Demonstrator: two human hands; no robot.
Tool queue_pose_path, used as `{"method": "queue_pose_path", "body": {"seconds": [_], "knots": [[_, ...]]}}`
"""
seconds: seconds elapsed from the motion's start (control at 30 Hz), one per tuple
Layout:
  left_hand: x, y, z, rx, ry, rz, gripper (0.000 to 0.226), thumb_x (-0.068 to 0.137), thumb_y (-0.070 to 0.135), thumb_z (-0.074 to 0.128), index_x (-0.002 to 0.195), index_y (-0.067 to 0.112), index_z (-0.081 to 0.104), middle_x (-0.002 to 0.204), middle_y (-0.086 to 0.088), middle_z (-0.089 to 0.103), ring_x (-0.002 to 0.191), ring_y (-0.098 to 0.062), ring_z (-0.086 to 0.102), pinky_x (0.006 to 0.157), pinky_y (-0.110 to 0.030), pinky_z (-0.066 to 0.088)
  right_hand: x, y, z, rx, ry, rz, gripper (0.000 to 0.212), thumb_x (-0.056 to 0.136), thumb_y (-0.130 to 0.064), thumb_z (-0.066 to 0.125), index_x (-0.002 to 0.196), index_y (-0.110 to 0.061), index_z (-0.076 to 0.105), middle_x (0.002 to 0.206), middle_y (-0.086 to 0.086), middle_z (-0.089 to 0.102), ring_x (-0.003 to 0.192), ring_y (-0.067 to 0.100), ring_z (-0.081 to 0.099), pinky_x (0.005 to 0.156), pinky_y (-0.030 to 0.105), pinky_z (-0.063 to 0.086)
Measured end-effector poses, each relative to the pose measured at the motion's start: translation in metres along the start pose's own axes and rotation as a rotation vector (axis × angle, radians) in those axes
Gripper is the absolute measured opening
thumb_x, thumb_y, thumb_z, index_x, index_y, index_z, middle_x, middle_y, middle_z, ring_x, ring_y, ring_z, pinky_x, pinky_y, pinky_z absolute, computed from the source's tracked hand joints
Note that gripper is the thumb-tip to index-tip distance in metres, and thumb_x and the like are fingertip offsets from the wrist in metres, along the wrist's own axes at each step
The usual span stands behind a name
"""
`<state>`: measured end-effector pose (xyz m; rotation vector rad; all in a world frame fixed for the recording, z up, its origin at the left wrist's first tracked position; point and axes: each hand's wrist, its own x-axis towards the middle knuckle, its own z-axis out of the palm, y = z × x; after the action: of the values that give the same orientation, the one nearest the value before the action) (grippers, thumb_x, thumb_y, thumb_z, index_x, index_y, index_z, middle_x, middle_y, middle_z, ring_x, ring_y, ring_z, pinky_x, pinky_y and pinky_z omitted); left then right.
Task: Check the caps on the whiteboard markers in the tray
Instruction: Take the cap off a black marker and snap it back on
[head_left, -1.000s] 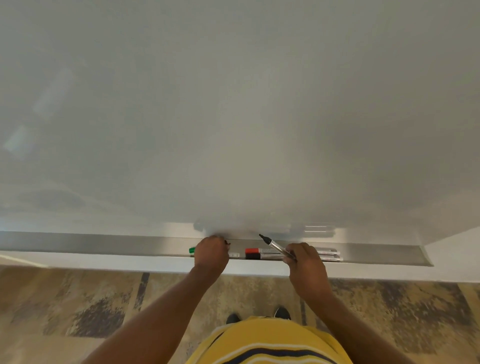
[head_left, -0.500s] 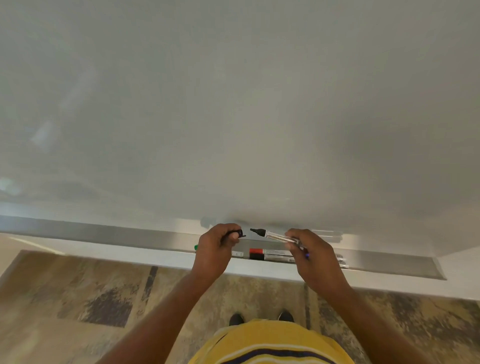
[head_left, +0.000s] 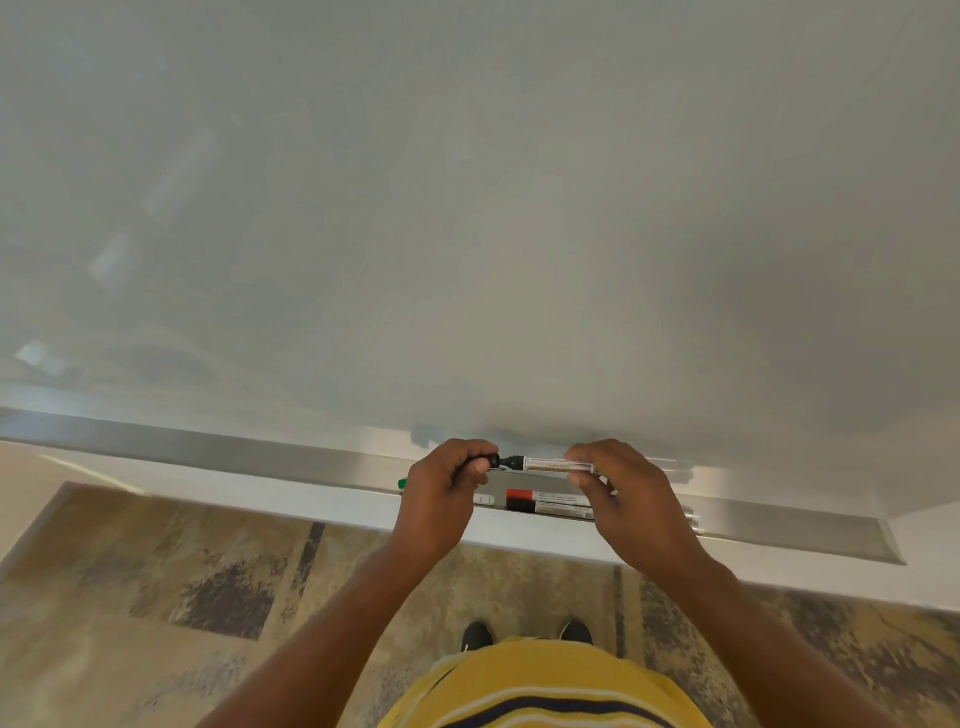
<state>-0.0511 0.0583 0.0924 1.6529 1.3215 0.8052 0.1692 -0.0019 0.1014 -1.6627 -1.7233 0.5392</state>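
My right hand (head_left: 631, 499) holds a black whiteboard marker (head_left: 545, 463) level, just above the metal tray (head_left: 291, 460), its bare tip pointing left. My left hand (head_left: 447, 491) pinches the black cap (head_left: 488, 461), whose open end meets the marker's tip. In the tray below lie a red-capped marker (head_left: 550, 496) and a black-capped marker (head_left: 545, 508), side by side. A green-capped marker (head_left: 402, 484) lies left of them, mostly hidden by my left hand.
The whiteboard (head_left: 467, 208) fills the upper view and is blank. The tray runs from the left edge to its right end (head_left: 888, 543). Patterned carpet (head_left: 182, 582) and my shoes (head_left: 475, 636) lie below, with my yellow striped shirt at the bottom.
My left hand picked the black cap out of the tray and brought it right. My right hand raised and levelled the marker. Cap and tip now meet.
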Motion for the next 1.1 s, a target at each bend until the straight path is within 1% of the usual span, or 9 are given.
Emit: {"method": "queue_pose_path", "body": {"seconds": [0.13, 0.27, 0.4, 0.67, 0.83, 0.9, 0.97, 1.0, 1.1], "knots": [[-0.002, 0.003, 0.000, -0.043, -0.008, -0.035, 0.022, 0.093, 0.011, 0.063, 0.109, 0.022, 0.071, 0.092, 0.013, 0.071, 0.082, 0.001, 0.065, 0.075, -0.006, 0.049, 0.003, -0.007, 0.001, -0.010, -0.027, -0.004, 0.021, 0.091, -0.011, 0.059, 0.108, -0.022, 0.064, 0.100, -0.008, 0.062, 0.091, 0.006, 0.053, 0.077, 0.010, 0.038], [0.003, 0.005, -0.006, -0.132, 0.009, -0.090, 0.022, 0.090, 0.009, 0.067, 0.097, 0.027, 0.075, 0.080, 0.008, 0.074, 0.073, -0.003, 0.067, 0.070, -0.010, 0.051, 0.006, -0.010, 0.004, 0.031, 0.030, 0.017, 0.023, 0.088, -0.007, 0.062, 0.106, -0.021, 0.067, 0.098, -0.006, 0.066, 0.088, 0.004, 0.056, 0.076, 0.006, 0.039], [0.008, 0.008, -0.012, -0.182, 0.013, -0.114, 0.019, 0.088, 0.005, 0.068, 0.095, 0.021, 0.077, 0.073, 0.006, 0.075, 0.066, -0.007, 0.069, 0.065, -0.013, 0.053, 0.010, -0.013, 0.010, 0.102, 0.110, 0.039, 0.027, 0.085, -0.001, 0.065, 0.103, -0.021, 0.069, 0.095, -0.006, 0.067, 0.088, -0.003, 0.057, 0.077, 0.005, 0.041], [0.016, 0.004, -0.019, -0.189, 0.038, -0.119, 0.019, 0.087, 0.002, 0.068, 0.096, 0.016, 0.078, 0.074, 0.001, 0.076, 0.062, -0.004, 0.067, 0.064, -0.011, 0.052, 0.015, -0.019, 0.025, 0.079, 0.188, 0.036, 0.025, 0.084, -0.001, 0.066, 0.101, -0.018, 0.070, 0.094, -0.003, 0.067, 0.081, 0.004, 0.058, 0.076, 0.002, 0.040], [0.028, -0.012, -0.022, -0.088, -0.019, -0.134, 0.018, 0.089, 0.006, 0.067, 0.100, 0.017, 0.076, 0.080, 0.000, 0.075, 0.067, -0.004, 0.068, 0.068, -0.011, 0.053, 0.020, -0.012, 0.042, 0.022, 0.104, 0.031, 0.024, 0.087, -0.006, 0.064, 0.106, -0.020, 0.068, 0.101, -0.003, 0.067, 0.090, 0.007, 0.059, 0.082, 0.006, 0.039], [0.032, -0.026, -0.022, -0.011, -0.020, -0.170, 0.020, 0.091, 0.005, 0.064, 0.104, 0.017, 0.073, 0.085, -0.002, 0.076, 0.076, -0.010, 0.070, 0.075, -0.019, 0.055, 0.022, -0.008, 0.058, -0.054, 0.051, 0.020, 0.026, 0.088, -0.005, 0.061, 0.110, -0.017, 0.066, 0.108, -0.002, 0.062, 0.093, 0.006, 0.055, 0.084, 0.006, 0.035], [0.035, -0.042, -0.022, 0.028, -0.010, -0.203, 0.022, 0.091, 0.002, 0.062, 0.106, 0.016, 0.070, 0.089, -0.004, 0.076, 0.083, -0.016, 0.072, 0.078, -0.027, 0.056, 0.022, -0.005, 0.077, -0.125, -0.002, 0.026, 0.030, 0.088, -0.002, 0.059, 0.115, -0.016, 0.064, 0.112, -0.001, 0.056, 0.092, 0.006, 0.054, 0.084, 0.004, 0.035], [0.036, -0.051, -0.022, 0.056, -0.008, -0.208, 0.023, 0.091, 0.001, 0.061, 0.106, 0.016, 0.070, 0.090, -0.005, 0.075, 0.084, -0.017, 0.072, 0.077, -0.030, 0.057, 0.021, -0.002, 0.085, -0.147, -0.021, 0.036, 0.032, 0.087, -0.001, 0.059, 0.115, -0.015, 0.064, 0.111, 0.001, 0.057, 0.091, 0.009, 0.056, 0.084, 0.007, 0.037], [0.039, -0.077, -0.026, 0.215, 0.029, -0.221, 0.033, 0.087, -0.008, 0.054, 0.108, 0.013, 0.070, 0.091, -0.003, 0.072, 0.086, -0.021, 0.069, 0.079, -0.032, 0.057, 0.021, 0.005, 0.103, -0.227, -0.030, 0.060, 0.031, 0.084, -0.001, 0.062, 0.112, -0.012, 0.066, 0.107, 0.007, 0.065, 0.096, 0.022, 0.060, 0.087, 0.026, 0.044]]}}
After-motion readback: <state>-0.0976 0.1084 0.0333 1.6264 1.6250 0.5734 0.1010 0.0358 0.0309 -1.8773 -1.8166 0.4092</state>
